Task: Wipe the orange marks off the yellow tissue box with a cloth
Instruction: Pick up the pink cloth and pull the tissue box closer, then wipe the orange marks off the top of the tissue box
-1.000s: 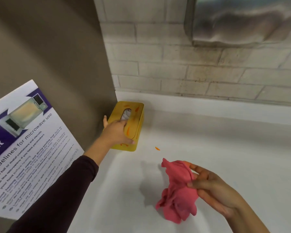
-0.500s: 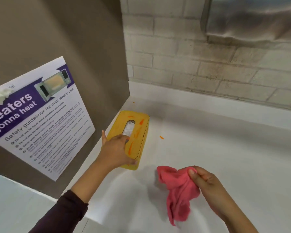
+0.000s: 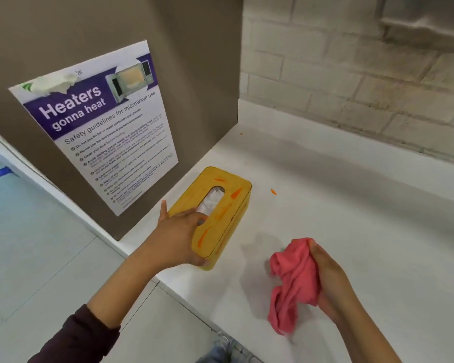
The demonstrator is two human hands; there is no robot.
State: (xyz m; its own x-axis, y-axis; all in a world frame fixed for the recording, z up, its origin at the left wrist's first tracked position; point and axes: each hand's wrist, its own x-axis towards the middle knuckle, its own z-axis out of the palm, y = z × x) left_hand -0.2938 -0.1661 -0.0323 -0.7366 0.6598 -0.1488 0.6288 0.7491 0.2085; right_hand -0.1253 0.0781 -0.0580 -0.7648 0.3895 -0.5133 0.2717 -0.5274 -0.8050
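Observation:
The yellow tissue box (image 3: 228,205) lies on the white counter (image 3: 351,231) near its left front corner, with white tissue showing in its slot. Several orange marks (image 3: 236,193) streak its lid. My left hand (image 3: 177,237) grips the box's near end, fingers over the lid. A crumpled pink cloth (image 3: 294,281) hangs from my right hand (image 3: 328,284), which holds it just above the counter, to the right of the box and apart from it.
A brown panel (image 3: 194,74) with a microwave safety poster (image 3: 102,127) stands left of the box. A brick wall (image 3: 351,82) runs behind the counter. A small orange fleck (image 3: 273,191) lies on the counter right of the box. Pale floor (image 3: 37,258) lies lower left.
The view has swung left and pulled back. My left hand has drawn the box nearer along the counter, away from the back wall. My right hand still holds the cloth, now bunched tighter.

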